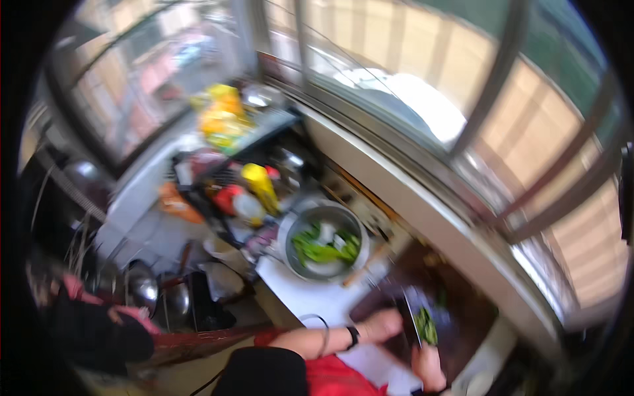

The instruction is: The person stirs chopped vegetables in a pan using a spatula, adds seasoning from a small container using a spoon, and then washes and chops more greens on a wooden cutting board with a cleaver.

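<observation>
My right hand is closed at the lower right, gripping a knife whose narrow blade points away from me. Chopped green vegetable pieces lie against the blade's right side. Beneath them is a dark brown board or surface, blurred. My left hand, with a black band on its wrist, is just left of the blade. Its fingers look curled but are smeared, and I cannot make out anything in them. Beyond the hands stands a round metal pot with green leaves inside.
A white counter runs left of the board. Behind the pot, a dark rack holds a yellow bottle and other containers. Yellow bags sit in the corner. Pans are at the left. A window ledge borders the right.
</observation>
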`<state>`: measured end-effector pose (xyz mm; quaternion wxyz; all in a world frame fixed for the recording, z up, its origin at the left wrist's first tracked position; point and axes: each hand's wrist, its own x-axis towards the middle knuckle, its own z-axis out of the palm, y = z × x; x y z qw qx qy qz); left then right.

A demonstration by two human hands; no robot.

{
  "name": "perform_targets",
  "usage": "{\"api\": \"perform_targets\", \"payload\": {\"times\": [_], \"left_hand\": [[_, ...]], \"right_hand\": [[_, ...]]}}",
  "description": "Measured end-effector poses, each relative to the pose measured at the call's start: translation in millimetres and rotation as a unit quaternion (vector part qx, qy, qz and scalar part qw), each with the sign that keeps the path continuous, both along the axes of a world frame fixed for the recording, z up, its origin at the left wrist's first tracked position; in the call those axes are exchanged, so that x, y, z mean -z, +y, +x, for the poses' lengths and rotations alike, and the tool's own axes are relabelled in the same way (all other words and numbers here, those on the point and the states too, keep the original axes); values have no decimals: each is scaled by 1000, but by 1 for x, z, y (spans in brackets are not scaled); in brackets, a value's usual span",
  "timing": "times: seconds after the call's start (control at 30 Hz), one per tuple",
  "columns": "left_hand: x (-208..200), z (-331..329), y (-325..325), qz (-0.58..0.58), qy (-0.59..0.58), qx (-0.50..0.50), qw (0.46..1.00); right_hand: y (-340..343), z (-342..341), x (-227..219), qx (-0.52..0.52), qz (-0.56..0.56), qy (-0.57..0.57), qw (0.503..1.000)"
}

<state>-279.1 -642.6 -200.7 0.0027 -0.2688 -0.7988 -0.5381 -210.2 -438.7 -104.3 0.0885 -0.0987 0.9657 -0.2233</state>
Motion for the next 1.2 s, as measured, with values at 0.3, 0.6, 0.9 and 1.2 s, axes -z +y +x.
{"api": "perform_targets", "payload": {"times": [0.3, 0.6, 0.9, 1.2], "left_hand": [[-90, -20, -11, -129, 175, 66, 974], [-80, -21, -26, -154, 208, 3, 966], [-48, -41, -41, -185, 235, -40, 953], [-61, -49, -40, -172, 210, 7, 962]], "right_hand": [[-12, -7, -20, 151, -57, -60, 985], [-28, 8, -47, 123, -36, -96, 987], [-44, -20, -50, 63, 19, -126, 990], [-51, -37, -35, 91, -16, -111, 990]]}}
